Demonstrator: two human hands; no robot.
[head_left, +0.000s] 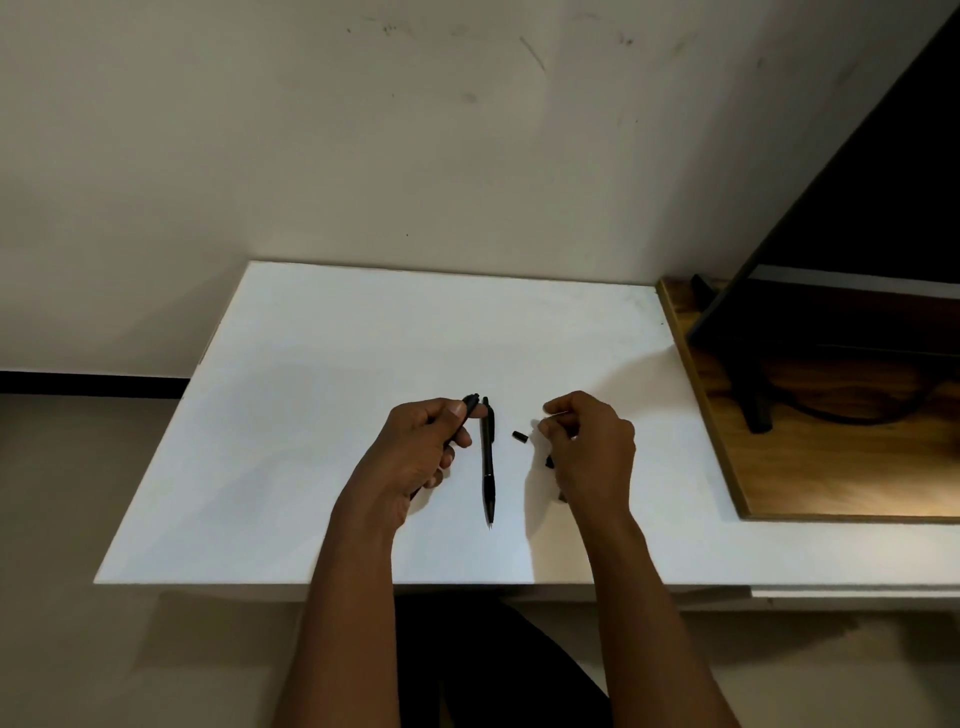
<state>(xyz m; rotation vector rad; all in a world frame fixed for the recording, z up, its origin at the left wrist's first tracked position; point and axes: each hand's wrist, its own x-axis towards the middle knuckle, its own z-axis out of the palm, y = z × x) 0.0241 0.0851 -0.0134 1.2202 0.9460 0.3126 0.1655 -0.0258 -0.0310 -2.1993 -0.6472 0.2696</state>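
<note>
Over the white rectangular tabletop (311, 441), my left hand (415, 452) grips a black plastic pen barrel (471, 404), and my right hand (592, 441) pinches a thin pale metal piece (557, 413), perhaps a spring. Between them lie a whole black plastic pen (488, 462) and a small black cylindrical cap (520, 436). A slack pinch could drop the tiny piece, and a careless wrist could roll the cap away.
</note>
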